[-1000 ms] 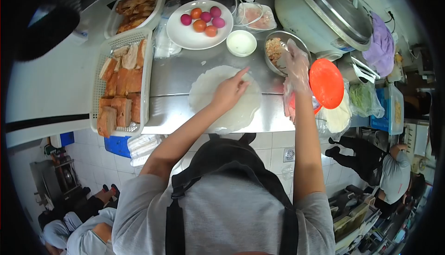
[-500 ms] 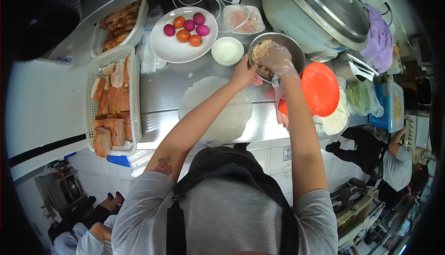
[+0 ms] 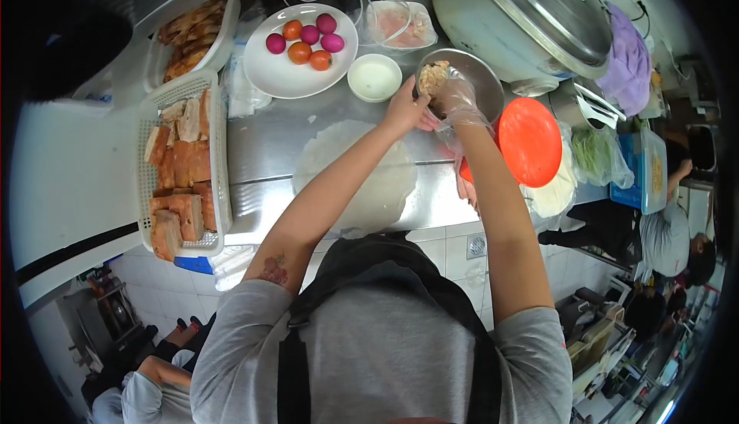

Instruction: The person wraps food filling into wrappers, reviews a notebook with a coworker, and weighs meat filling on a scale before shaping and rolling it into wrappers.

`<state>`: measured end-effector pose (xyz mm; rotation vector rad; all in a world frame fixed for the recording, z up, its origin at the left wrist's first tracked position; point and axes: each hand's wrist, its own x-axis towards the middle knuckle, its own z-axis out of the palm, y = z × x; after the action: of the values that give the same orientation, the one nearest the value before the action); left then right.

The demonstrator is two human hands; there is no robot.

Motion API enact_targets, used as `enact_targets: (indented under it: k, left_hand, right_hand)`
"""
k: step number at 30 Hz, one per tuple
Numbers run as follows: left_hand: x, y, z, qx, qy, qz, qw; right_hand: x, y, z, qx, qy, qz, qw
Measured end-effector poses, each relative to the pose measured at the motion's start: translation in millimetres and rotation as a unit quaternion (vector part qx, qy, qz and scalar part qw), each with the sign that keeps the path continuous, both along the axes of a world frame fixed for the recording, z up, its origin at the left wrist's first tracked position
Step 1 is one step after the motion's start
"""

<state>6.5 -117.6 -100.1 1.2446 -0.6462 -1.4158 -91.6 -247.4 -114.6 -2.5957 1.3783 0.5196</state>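
Observation:
My left hand (image 3: 403, 113) is closed on the near left rim of a steel bowl (image 3: 483, 85). A pale, lumpy chopped filling (image 3: 433, 77) lies against the bowl's left side. Down inside the bowl is my right hand (image 3: 456, 100), in a clear plastic glove, touching the filling; its fingertips are hidden. Beneath my left forearm, a thin round sheet of pale dough (image 3: 350, 185) is spread on the steel counter (image 3: 265, 147). A small white bowl (image 3: 374, 77) stands just left of my left hand.
A white plate (image 3: 265, 77) holds purple and orange-red round items. At left, a basket (image 3: 221, 201) holds browned meat slabs. A red plastic lid or dish (image 3: 530, 143) sits by my right forearm. Behind stands a large lidded pot (image 3: 493, 31). A co-worker (image 3: 666, 235) is at right.
My right hand has shifted and turned downward in the bowl, its fingers now less visible. More of the bowl's inside shows at right. My left hand keeps its hold on the rim.

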Motion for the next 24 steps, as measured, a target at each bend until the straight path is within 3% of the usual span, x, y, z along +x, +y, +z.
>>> enact_targets:
  k: [4,7,10,11,15,17,19,20,23,24]
  left_hand:
    - [-3.0,2.9,3.8,-0.012,0.0,0.012,1.0]
    - [-4.0,4.2,1.7,-0.015,-0.014,0.026,0.999]
    - [-7.6,2.9,8.9,-0.017,-0.006,0.024,1.0]
    - [-7.8,1.9,9.5,-0.019,-0.002,0.024,1.0]
    - [-1.4,4.3,9.0,-0.013,-0.005,0.002,1.0]
    - [2.9,5.0,9.2,-0.005,-0.001,-0.026,1.0]
    - [7.4,8.9,10.8,-0.002,0.014,-0.058,0.998]
    - [7.5,13.7,14.8,0.022,0.007,-0.054,0.998]
    - [7.8,37.1,25.2,0.057,-0.019,-0.041,0.997]
    - [11.8,49.6,21.9,0.048,-0.029,-0.04,0.998]
  right_hand:
    - [-8.5,8.5,18.4,0.033,0.015,-0.021,0.999]
    - [-23.7,21.8,46.8,0.016,-0.053,-0.041,0.998]
    - [-19.0,26.6,27.0,-0.004,-0.09,0.053,0.995]
    - [-17.2,35.2,38.2,0.023,-0.14,0.032,0.989]
    - [-8.5,43.2,64.7,0.048,-0.091,0.026,0.994]
    - [-14.2,38.7,57.0,-0.022,-0.134,0.024,0.991]
    - [-15.0,29.9,74.1,0.017,-0.185,-0.052,0.981]
    - [-15.4,27.1,88.5,0.035,-0.211,-0.088,0.973]
    - [-38.3,33.0,140.1,-0.078,-0.335,-0.115,0.932]
    - [-54.3,33.3,154.7,-0.022,-0.375,-0.11,0.92]
